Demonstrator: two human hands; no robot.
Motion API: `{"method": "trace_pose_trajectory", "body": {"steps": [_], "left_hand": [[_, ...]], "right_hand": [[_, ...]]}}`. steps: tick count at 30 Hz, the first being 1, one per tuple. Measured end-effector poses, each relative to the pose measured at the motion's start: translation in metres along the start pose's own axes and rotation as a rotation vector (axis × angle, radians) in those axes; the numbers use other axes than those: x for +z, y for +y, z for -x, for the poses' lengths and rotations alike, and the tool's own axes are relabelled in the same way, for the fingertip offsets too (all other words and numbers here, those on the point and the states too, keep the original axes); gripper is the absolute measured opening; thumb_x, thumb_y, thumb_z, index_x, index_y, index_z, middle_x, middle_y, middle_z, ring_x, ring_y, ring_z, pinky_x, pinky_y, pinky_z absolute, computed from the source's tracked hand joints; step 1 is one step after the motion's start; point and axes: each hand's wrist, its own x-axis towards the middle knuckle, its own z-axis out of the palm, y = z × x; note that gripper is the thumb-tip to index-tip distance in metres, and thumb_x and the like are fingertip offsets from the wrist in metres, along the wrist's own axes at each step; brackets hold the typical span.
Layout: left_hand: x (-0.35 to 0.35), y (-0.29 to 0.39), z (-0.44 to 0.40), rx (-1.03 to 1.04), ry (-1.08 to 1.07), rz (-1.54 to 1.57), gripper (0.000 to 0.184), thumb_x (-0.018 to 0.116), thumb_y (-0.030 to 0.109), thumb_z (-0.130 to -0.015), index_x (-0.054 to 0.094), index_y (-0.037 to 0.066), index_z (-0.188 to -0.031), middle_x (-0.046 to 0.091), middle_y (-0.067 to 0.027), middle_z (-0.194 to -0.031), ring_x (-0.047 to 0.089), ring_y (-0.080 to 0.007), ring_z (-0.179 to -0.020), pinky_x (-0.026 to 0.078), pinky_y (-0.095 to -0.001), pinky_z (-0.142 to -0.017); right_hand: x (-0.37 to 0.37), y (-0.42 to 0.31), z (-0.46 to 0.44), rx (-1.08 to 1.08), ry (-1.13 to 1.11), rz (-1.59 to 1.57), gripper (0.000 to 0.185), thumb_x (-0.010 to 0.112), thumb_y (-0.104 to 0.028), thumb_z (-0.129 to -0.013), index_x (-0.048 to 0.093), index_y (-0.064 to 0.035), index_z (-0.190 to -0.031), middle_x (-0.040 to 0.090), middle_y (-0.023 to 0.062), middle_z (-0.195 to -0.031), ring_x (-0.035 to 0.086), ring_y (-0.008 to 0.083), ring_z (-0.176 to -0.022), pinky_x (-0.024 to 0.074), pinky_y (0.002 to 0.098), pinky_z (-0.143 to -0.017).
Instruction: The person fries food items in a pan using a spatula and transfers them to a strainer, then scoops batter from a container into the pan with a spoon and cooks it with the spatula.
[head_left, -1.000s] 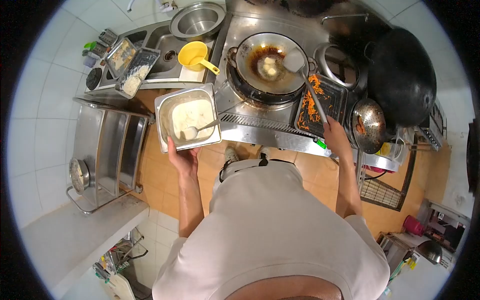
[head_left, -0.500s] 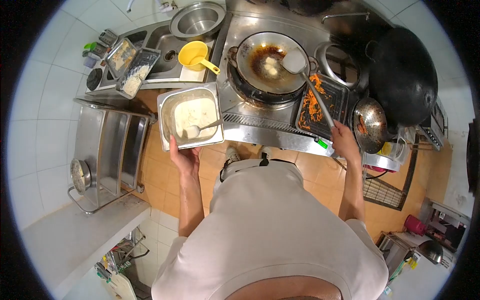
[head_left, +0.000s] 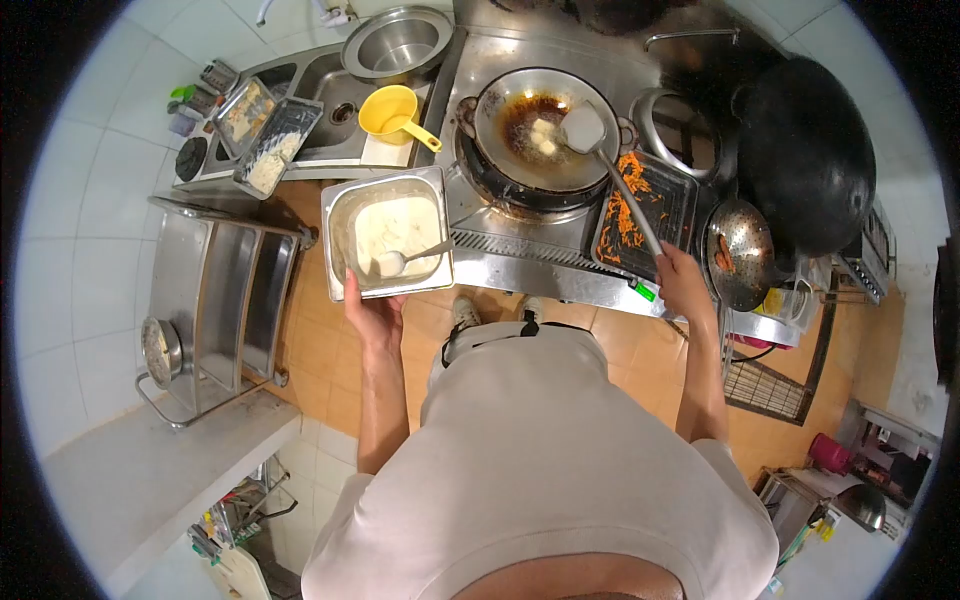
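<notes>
My left hand [head_left: 374,313] grips the near side of a square metal container [head_left: 333,240], its thumb over the rim. Creamy white batter [head_left: 390,222] fills part of it, and a spoon [head_left: 392,263] rests inside with its handle over the right rim. My right hand [head_left: 682,283] is closed around the long handle of a wok spatula [head_left: 583,130]. The spatula's flat blade is at the right inside of the wok [head_left: 500,150], beside a few pale lumps [head_left: 545,136] sitting in brown oil [head_left: 522,115].
Right of the wok, a black tray [head_left: 672,200] bears shredded orange pieces. A perforated strainer [head_left: 738,255] and a big black wok [head_left: 808,160] stand farther right. On the left are a yellow dipper [head_left: 390,110], a metal basin [head_left: 398,45] and a shelved trolley [head_left: 225,290].
The container in my left hand has shifted slightly right. The spatula blade has moved a little left and down in the wok, closer to the pale lumps.
</notes>
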Motion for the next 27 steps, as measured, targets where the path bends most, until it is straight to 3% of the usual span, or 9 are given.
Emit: {"method": "trace_pose_trajectory", "body": {"steps": [2, 5, 8, 11, 14, 17, 21, 23, 27], "left_hand": [[-0.002, -0.002, 0.001, 0.010, 0.005, 0.002, 0.065, 0.046, 0.050, -0.095, 0.042, 0.000, -0.136, 0.053, -0.0173, -0.131, 0.059, -0.0301, -0.114, 0.059, -0.0438, -0.085], [0.005, 0.000, 0.005, 0.014, 0.007, -0.003, 0.066, 0.047, 0.050, -0.094, 0.042, 0.000, -0.137, 0.052, -0.0171, -0.132, 0.059, -0.0298, -0.114, 0.059, -0.0437, -0.084], [0.002, -0.001, -0.001, -0.001, -0.008, 0.001, 0.066, 0.047, 0.050, -0.094, 0.042, 0.000, -0.137, 0.052, -0.0169, -0.132, 0.059, -0.0298, -0.115, 0.058, -0.0439, -0.085], [-0.001, -0.002, 0.001, -0.008, -0.017, 0.006, 0.066, 0.047, 0.050, -0.094, 0.041, 0.000, -0.138, 0.052, -0.0168, -0.133, 0.058, -0.0298, -0.115, 0.058, -0.0441, -0.087], [0.000, -0.002, 0.000, -0.023, -0.023, 0.013, 0.066, 0.047, 0.050, -0.094, 0.041, 0.000, -0.138, 0.052, -0.0167, -0.133, 0.059, -0.0294, -0.115, 0.057, -0.0440, -0.087], [0.001, -0.003, -0.001, -0.028, -0.021, 0.024, 0.066, 0.047, 0.050, -0.094, 0.042, 0.001, -0.137, 0.052, -0.0167, -0.133, 0.059, -0.0290, -0.114, 0.057, -0.0438, -0.088], [-0.001, -0.003, 0.001, -0.021, -0.028, 0.020, 0.066, 0.048, 0.050, -0.094, 0.042, 0.001, -0.137, 0.052, -0.0167, -0.133, 0.059, -0.0289, -0.114, 0.057, -0.0437, -0.087], [-0.001, -0.003, -0.001, -0.021, -0.026, 0.018, 0.066, 0.049, 0.050, -0.094, 0.042, 0.001, -0.137, 0.052, -0.0167, -0.132, 0.059, -0.0289, -0.114, 0.058, -0.0435, -0.087], [-0.002, -0.002, 0.000, -0.015, -0.029, 0.028, 0.066, 0.049, 0.050, -0.093, 0.042, 0.001, -0.136, 0.052, -0.0168, -0.132, 0.060, -0.0287, -0.112, 0.058, -0.0426, -0.085]], "right_hand": [[0.007, 0.008, 0.001, 0.017, 0.036, -0.065, 0.029, 0.048, -0.018, -0.098, 0.058, -0.0018, -0.120, 0.053, 0.0081, -0.061, 0.050, 0.0157, -0.045, 0.0395, 0.0341, -0.042], [0.022, 0.030, -0.013, -0.185, 0.160, 0.194, 0.029, 0.047, -0.018, -0.098, 0.057, -0.0016, -0.120, 0.056, 0.0107, -0.062, 0.052, 0.0191, -0.044, 0.0398, 0.0355, -0.041], [0.013, -0.004, 0.005, 0.017, -0.026, -0.059, 0.031, 0.045, -0.018, -0.098, 0.056, -0.0022, -0.122, 0.059, 0.0150, -0.065, 0.058, 0.0243, -0.046, 0.0419, 0.0376, -0.041], [0.026, 0.018, -0.007, -0.184, 0.108, 0.067, 0.037, 0.047, -0.019, -0.099, 0.052, -0.0006, -0.131, 0.049, 0.0014, -0.063, 0.046, 0.0112, -0.045, 0.0370, 0.0301, -0.041], [0.020, -0.016, 0.004, 0.010, 0.019, 0.123, 0.037, 0.047, -0.020, -0.099, 0.052, -0.0007, -0.130, 0.050, 0.0015, -0.063, 0.046, 0.0115, -0.045, 0.0370, 0.0303, -0.040], [0.016, -0.006, 0.001, 0.026, -0.083, -0.157, 0.038, 0.047, -0.021, -0.099, 0.051, -0.0014, -0.132, 0.050, 0.0017, -0.063, 0.047, 0.0121, -0.045, 0.0377, 0.0300, -0.040], [0.030, 0.026, -0.017, -0.142, 0.100, 0.117, 0.035, 0.045, -0.020, -0.098, 0.053, -0.0025, -0.128, 0.058, 0.0146, -0.067, 0.054, 0.0195, -0.044, 0.0394, 0.0354, -0.036], [0.020, -0.012, 0.000, 0.026, 0.015, 0.057, 0.036, 0.046, -0.020, -0.098, 0.053, -0.0016, -0.128, 0.059, 0.0139, -0.068, 0.053, 0.0186, -0.044, 0.0403, 0.0354, -0.039], [0.019, 0.009, -0.006, -0.032, 0.028, -0.054, 0.034, 0.047, -0.019, -0.097, 0.055, -0.0027, -0.126, 0.060, 0.0139, -0.069, 0.054, 0.0198, -0.044, 0.0404, 0.0357, -0.040]]}}
